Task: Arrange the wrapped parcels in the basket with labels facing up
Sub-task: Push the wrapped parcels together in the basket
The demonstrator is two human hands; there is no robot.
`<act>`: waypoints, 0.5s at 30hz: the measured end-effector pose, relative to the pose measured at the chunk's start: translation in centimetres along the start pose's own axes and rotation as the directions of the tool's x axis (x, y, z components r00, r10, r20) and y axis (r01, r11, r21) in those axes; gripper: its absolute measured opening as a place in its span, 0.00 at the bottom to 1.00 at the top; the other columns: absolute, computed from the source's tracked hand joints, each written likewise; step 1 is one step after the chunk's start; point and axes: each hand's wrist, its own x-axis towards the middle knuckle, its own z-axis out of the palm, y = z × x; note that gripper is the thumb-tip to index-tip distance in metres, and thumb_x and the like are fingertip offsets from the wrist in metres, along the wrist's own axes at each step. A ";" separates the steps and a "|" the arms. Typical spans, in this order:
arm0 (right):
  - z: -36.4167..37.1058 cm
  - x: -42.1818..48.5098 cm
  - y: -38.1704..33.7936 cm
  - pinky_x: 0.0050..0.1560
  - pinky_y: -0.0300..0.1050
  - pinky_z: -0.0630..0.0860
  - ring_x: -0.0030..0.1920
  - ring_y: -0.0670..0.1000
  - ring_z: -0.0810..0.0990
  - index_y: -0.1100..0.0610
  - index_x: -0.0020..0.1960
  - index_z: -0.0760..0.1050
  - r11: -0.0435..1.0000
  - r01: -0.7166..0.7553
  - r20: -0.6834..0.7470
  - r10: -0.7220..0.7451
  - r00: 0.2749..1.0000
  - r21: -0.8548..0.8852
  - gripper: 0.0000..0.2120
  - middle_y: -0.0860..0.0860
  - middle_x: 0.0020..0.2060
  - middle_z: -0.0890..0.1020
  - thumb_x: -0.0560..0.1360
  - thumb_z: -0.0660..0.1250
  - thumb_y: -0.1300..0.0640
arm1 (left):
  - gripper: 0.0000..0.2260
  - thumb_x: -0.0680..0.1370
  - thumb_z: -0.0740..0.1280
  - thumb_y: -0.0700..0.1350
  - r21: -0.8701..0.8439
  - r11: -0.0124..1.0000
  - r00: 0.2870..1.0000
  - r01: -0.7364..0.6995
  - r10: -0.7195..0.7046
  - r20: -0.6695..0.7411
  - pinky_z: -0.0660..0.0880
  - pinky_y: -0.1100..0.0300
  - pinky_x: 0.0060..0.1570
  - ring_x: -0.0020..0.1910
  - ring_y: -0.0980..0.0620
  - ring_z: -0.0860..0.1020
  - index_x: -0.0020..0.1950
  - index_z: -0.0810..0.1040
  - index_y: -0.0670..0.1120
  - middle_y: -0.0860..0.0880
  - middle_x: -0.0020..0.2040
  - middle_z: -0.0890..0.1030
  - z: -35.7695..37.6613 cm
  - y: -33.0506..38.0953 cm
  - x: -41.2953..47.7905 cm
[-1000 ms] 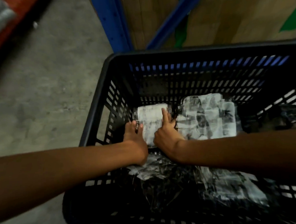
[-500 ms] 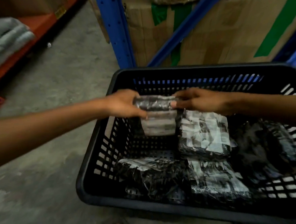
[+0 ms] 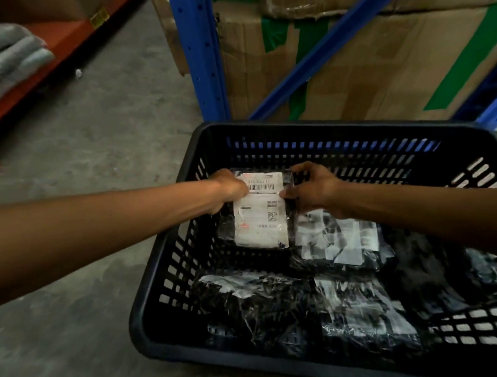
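Head view, both hands on it! The parcel (image 3: 258, 211) is held over the basket's (image 3: 139, 323) eleven o'clock corner, label (image 3: 260, 225) up, long axis running twelve to six. Left hand (image 3: 230, 189) fingers curl round its nine o'clock edge and right hand (image 3: 313, 187) pinches the three o'clock edge. It hangs toward six from both, equally near.

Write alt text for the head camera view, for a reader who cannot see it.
Two hands hold a wrapped parcel, white label up, at the far-left corner of a black basket: the left hand grips its left edge, the right hand its right. More wrapped parcels lie inside the basket.
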 end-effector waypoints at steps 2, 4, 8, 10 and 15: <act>1.1 0.9 0.9 0.47 0.58 0.84 0.55 0.60 0.83 0.54 0.68 0.68 0.991 0.033 -0.048 -0.040 0.998 -0.132 0.29 0.58 0.59 0.80 0.71 0.76 0.62 | 0.19 0.78 0.66 0.41 0.092 0.996 0.999 -0.020 0.024 -0.037 0.76 0.57 0.58 0.64 0.45 0.78 0.69 0.74 0.41 0.43 0.66 0.78 0.7 -0.3 0.5; 1.3 2.0 1.5 0.50 0.55 0.84 0.56 0.59 0.82 0.54 0.69 0.67 0.985 0.038 -0.060 -0.048 0.997 -0.166 0.31 0.58 0.60 0.80 0.71 0.77 0.59 | 0.18 0.79 0.65 0.40 0.150 0.988 0.994 -0.038 0.052 -0.093 0.76 0.58 0.56 0.64 0.44 0.78 0.69 0.75 0.40 0.42 0.66 0.78 1.1 -0.3 0.9; 1.2 2.1 3.0 0.44 0.43 0.73 0.56 0.60 0.81 0.58 0.69 0.67 0.754 0.221 -0.013 -0.291 0.957 -0.618 0.29 0.59 0.56 0.82 0.74 0.72 0.48 | 0.29 0.79 0.66 0.39 0.214 0.977 0.990 0.012 0.018 -0.141 0.71 0.55 0.66 0.72 0.41 0.70 0.77 0.59 0.35 0.38 0.75 0.65 2.3 -0.3 1.4; 1.7 1.6 4.1 0.39 0.45 0.70 0.50 0.63 0.82 0.64 0.73 0.59 0.583 0.358 0.100 -0.427 0.899 -0.729 0.31 0.63 0.53 0.83 0.79 0.63 0.47 | 0.34 0.80 0.65 0.39 0.226 0.974 0.988 0.036 -0.001 -0.156 0.65 0.54 0.71 0.75 0.40 0.64 0.79 0.49 0.34 0.37 0.78 0.59 2.8 -0.6 1.0; 1.4 1.0 5.2 0.44 0.52 0.79 0.49 0.62 0.81 0.60 0.80 0.35 0.433 0.459 0.250 -0.457 0.854 -0.776 0.39 0.62 0.61 0.78 0.82 0.55 0.45 | 0.40 0.82 0.62 0.40 0.294 0.955 0.996 0.031 -0.005 -0.088 0.61 0.51 0.73 0.77 0.37 0.60 0.79 0.33 0.38 0.35 0.80 0.47 3.1 -1.0 0.3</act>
